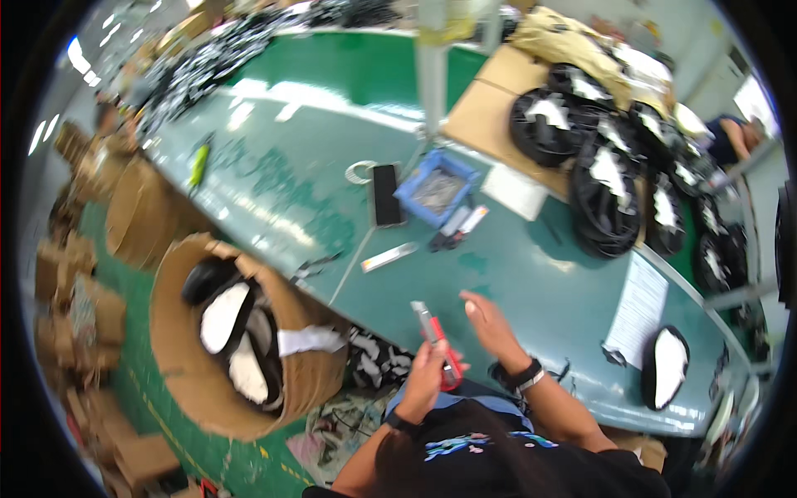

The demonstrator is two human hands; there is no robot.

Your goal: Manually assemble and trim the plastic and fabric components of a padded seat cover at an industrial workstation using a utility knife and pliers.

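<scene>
My left hand [426,375] is wrapped round a red utility knife [434,332], whose grey blade end points away from me over the near edge of the green table [398,286]. To its right, my right hand [491,328] is raised with its fingers stretched out and nothing in it. A dark band circles each wrist. Beyond the hands lies a slim white and orange packet [388,257]. Farther off, a blue tray [407,196] contains small greyish pieces, next to a black phone [386,195] and a white ring [359,173].
A cardboard box [178,365] at the left contains black pieces with white inserts. Similar black pieces [599,187] are heaped at the far right. One black oval piece with white inside [667,368] lies near a printed sheet [638,307]. A yellow-green cutter [199,164] rests far left.
</scene>
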